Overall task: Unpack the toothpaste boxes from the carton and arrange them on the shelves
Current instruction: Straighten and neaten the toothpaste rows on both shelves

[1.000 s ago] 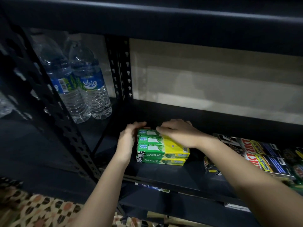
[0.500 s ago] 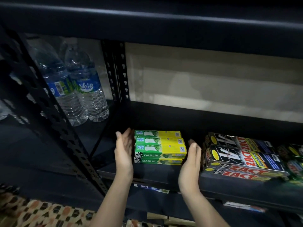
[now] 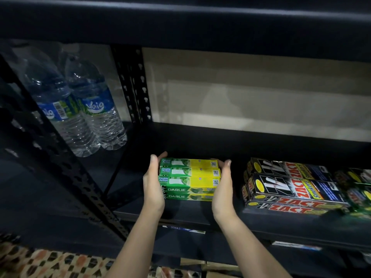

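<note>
Head view, one moment, dim light.

Change noted: half a second ago both hands stood off from the stack of toothpaste boxes (image 3: 189,178), palms facing it with gaps either side. A second ago the right hand lay on top of the stack. Now both palms are closed in against the stack's short ends.

Left hand (image 3: 153,182): flat against the left end of the boxes, fingers (image 3: 154,160) straight and together, reaching up past the top box. Not curled round anything.

Right hand (image 3: 222,187): flat against the right end, fingers straight, tips near the rear corner. Thumb position cannot be told.

Location of stack: on the dark shelf (image 3: 186,212), near its front edge, between the upright post (image 3: 138,87) and the black-and-red boxes (image 3: 291,189) to the right. The stack is apart from those boxes, with the right hand in the gap. Green and yellow faces are visible; several layers, exact count is uncertain.

Also present: two water bottles (image 3: 88,109) in the next bay to the left. Patterned floor (image 3: 40,263) below.

Judgement: this is a squaring-up squeeze, aligning the box ends after placement. This batch appears shelved. Carton not in view, so the remaining quantity is unknown.

Risk: uneven pressure could skew the upper boxes.
</note>
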